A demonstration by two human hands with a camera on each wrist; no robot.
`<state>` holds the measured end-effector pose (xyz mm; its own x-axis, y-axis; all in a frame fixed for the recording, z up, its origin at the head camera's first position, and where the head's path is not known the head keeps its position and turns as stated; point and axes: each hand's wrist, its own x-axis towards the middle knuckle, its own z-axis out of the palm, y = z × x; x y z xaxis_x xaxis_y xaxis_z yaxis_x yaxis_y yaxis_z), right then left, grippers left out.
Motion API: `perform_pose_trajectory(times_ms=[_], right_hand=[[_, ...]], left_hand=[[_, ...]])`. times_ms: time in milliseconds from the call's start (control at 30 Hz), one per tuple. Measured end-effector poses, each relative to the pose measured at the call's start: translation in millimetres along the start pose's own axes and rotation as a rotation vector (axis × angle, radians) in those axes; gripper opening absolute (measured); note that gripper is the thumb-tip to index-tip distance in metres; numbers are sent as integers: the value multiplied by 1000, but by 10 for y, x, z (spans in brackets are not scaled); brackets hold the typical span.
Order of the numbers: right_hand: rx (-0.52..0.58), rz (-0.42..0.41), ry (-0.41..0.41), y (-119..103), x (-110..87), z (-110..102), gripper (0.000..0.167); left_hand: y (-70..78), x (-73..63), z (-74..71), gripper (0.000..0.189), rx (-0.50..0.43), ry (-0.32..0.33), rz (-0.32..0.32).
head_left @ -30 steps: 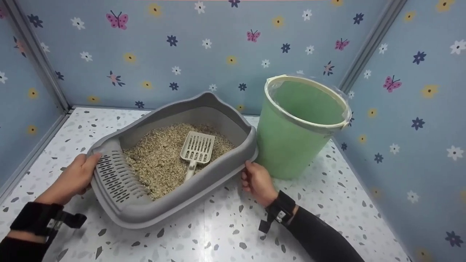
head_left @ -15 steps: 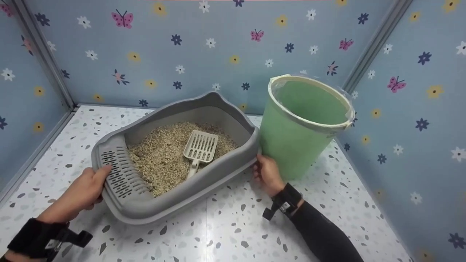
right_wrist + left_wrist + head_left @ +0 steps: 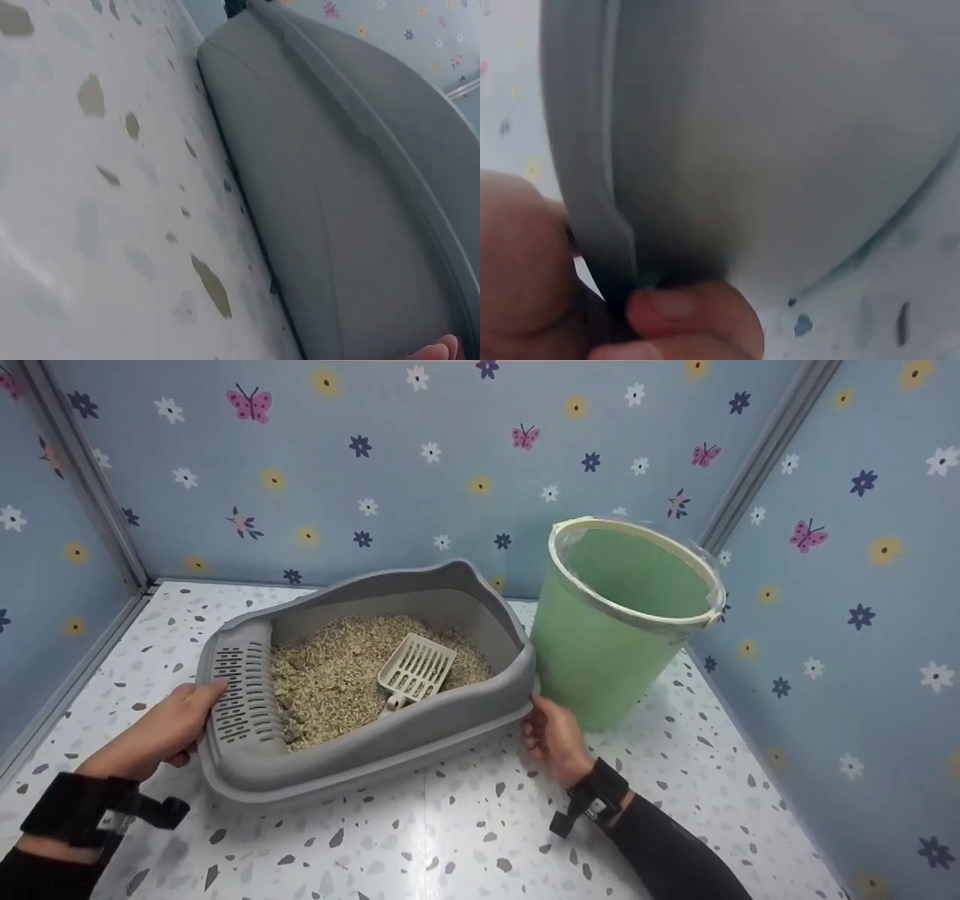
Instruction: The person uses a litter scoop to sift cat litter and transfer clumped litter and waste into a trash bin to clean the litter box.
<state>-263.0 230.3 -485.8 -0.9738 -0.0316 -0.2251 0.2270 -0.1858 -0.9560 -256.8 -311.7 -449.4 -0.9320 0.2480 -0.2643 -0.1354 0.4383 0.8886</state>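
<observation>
A grey litter box point(image 3: 442, 712) with a slotted step at its left end holds tan pellet litter point(image 3: 330, 675). On the litter lies a beige slotted litter scoop point(image 3: 417, 666), its handle partly hidden by the near wall. My left hand point(image 3: 161, 731) grips the box's left end, thumb on top of the rim. In the left wrist view its fingertips point(image 3: 697, 311) curl under the rim. At the right near corner my right hand point(image 3: 559, 739) holds the rim from below with curled fingers. Only a bit of its fingertips point(image 3: 442, 351) shows in the right wrist view.
A green waste bin point(image 3: 600, 660) with a cream rim and clear liner stands close against the box's right end. Flower-patterned walls point(image 3: 420, 457) enclose the back and both sides. The speckled white surface point(image 3: 465, 825) extends in front of the box.
Both hands have turned the litter box: its left end has swung away from me and its right end has shifted slightly right. The scoop has turned with it, more of its handle now hidden.
</observation>
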Motion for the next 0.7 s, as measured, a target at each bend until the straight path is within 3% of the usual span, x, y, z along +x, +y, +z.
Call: perform_pose_trajectory(times_ms=[133, 300, 433, 600, 700], right_hand=[[-40, -50, 34, -11, 81, -57, 43], [-128, -76, 59, -41, 93, -94, 46], [-153, -66, 68, -72, 100, -82, 35], [-43, -44, 17, -69, 59, -30, 22], [-44, -35, -24, -32, -46, 3, 22]], left_hand=[[38, -181, 222, 67, 18, 1, -46], [72, -223, 366, 62, -9, 60, -48], [51, -224, 334, 59, -22, 57, -49], [29, -166, 205, 59, 2, 46, -52], [9, -84, 80, 59, 27, 48, -45]])
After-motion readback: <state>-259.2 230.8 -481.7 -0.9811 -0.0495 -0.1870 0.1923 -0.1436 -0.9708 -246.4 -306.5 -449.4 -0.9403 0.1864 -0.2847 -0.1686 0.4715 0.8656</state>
